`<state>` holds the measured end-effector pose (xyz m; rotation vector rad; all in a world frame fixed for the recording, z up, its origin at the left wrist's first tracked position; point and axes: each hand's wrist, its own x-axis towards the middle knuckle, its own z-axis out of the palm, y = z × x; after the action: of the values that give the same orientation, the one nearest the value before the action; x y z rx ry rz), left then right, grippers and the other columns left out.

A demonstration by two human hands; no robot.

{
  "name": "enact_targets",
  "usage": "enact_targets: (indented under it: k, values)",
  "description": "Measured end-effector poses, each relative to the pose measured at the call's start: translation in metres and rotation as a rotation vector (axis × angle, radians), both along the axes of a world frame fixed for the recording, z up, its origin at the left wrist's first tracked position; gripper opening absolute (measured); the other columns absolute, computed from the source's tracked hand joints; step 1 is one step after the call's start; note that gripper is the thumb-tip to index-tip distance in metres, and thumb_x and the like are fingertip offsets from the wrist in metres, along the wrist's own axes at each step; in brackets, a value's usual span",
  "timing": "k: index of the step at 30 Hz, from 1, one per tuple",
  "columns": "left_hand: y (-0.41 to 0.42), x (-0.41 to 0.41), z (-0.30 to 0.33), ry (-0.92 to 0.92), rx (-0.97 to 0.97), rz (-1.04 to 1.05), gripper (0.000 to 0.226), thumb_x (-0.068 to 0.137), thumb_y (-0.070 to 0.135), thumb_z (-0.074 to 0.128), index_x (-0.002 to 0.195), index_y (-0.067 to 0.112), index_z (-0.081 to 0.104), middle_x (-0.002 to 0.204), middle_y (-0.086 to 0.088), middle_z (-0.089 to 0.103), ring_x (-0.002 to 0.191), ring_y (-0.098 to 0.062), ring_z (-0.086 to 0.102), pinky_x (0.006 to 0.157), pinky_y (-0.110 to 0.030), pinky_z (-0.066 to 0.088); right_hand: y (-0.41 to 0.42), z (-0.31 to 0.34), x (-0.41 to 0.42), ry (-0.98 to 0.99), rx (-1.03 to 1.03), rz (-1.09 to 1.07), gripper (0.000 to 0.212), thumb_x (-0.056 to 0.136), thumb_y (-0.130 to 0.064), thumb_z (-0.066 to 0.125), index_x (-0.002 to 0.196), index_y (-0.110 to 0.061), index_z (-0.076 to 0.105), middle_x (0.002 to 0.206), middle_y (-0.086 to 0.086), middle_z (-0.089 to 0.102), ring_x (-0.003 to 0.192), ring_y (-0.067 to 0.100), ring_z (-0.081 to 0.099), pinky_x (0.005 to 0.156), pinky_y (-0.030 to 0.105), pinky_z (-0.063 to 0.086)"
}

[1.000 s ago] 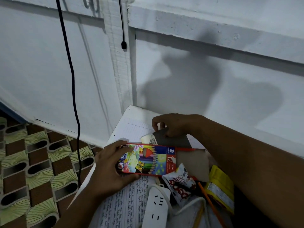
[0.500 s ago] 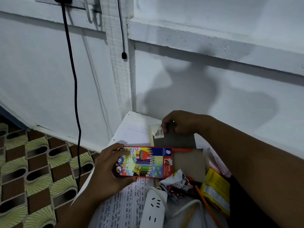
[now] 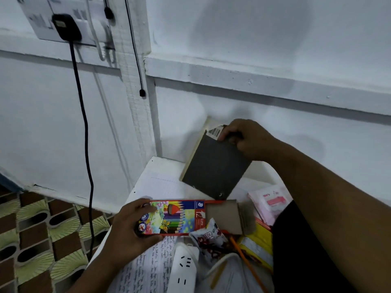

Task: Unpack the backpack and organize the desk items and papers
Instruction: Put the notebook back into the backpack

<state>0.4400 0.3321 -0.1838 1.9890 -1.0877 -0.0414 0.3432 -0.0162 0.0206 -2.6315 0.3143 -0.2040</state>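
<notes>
both hands are busy. left hand (image 3: 131, 225) grips the near end of the pencil box (image 3: 177, 217), thumb on top, fingers curled under its edge; the box lies flat on the papers (image 3: 148, 269) and its far flap stands open, showing brown cardboard inside. right hand (image 3: 247, 138) pinches the top edge of the dark book (image 3: 213, 168) beside the barcode label and holds it tilted, its lower corner just above the desk (image 3: 160, 166), close to the wall (image 3: 254, 92).

nearest to the camera lie a white power strip (image 3: 183, 269), a red and white snack pack (image 3: 208, 237), an orange pencil (image 3: 247, 263) and a yellow packet (image 3: 258, 248), all crowded together on the papers. a pink packet (image 3: 273, 201) lies a little farther, beside the right forearm. the backpack is not in view.

the step in hand seems to be placing the book upright against the wall. to do it well, i think the right hand should lower the bottom edge onto a bare part of the desk first, then lean the cover on the wall before letting go, so the book does not slide. the left hand should hold the box level, because the open flap can let pencils slip out. on the far wall a black plug (image 3: 66, 27) sits in a socket and its cable hangs down to the floor.
</notes>
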Motion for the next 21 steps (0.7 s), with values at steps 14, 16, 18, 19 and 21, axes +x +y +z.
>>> enact_targets:
  k: [14,16,18,19,21]
  values:
    - [-0.018,-0.013,0.049,0.017,0.286,0.138,0.031,0.074,0.068,0.06,0.105,0.064,0.056,0.121,0.031,0.056,0.121,-0.003,0.05,0.099,-0.038,0.037,0.033,0.013,-0.136,-0.548,0.433,-0.424,0.037,0.095,-0.002,0.057,0.095,-0.035,0.073,0.118,-0.008,0.065,0.101,0.001,0.059,0.072,0.004,0.045]
    - [-0.039,-0.044,0.08,0.153,0.099,0.109,0.043,0.076,0.06,0.068,0.116,0.05,0.059,0.125,0.03,0.056,0.124,-0.001,0.049,0.1,-0.034,0.037,0.039,0.013,-0.162,-0.619,0.585,-0.484,0.037,0.095,-0.002,0.058,0.093,-0.035,0.074,0.116,-0.012,0.067,0.096,-0.005,0.061,0.069,0.005,0.046]
    - [-0.068,-0.087,0.114,0.531,-0.131,-0.062,0.059,0.074,0.056,0.076,0.126,0.044,0.053,0.125,0.017,0.065,0.119,-0.009,0.06,0.094,-0.03,0.047,0.044,0.01,-0.189,-0.676,0.723,-0.521,0.037,0.095,0.0,0.057,0.094,-0.031,0.076,0.116,-0.011,0.069,0.097,-0.004,0.064,0.074,0.011,0.05]
    - [-0.084,-0.106,0.126,0.703,-0.225,-0.149,0.073,0.068,0.061,0.078,0.132,0.042,0.047,0.125,0.008,0.068,0.113,-0.017,0.066,0.09,-0.033,0.052,0.045,0.008,-0.203,-0.703,0.78,-0.538,0.038,0.095,0.002,0.056,0.093,-0.03,0.077,0.117,-0.009,0.069,0.1,0.0,0.064,0.078,0.015,0.051]
    - [-0.109,-0.137,0.143,0.897,-0.313,-0.235,0.086,0.066,0.056,0.084,0.137,0.046,0.037,0.123,0.0,0.07,0.103,-0.027,0.071,0.08,-0.038,0.058,0.046,0.003,-0.23,-0.752,0.861,-0.591,0.039,0.095,0.003,0.055,0.092,-0.028,0.077,0.116,-0.008,0.07,0.103,0.006,0.064,0.081,0.019,0.052]
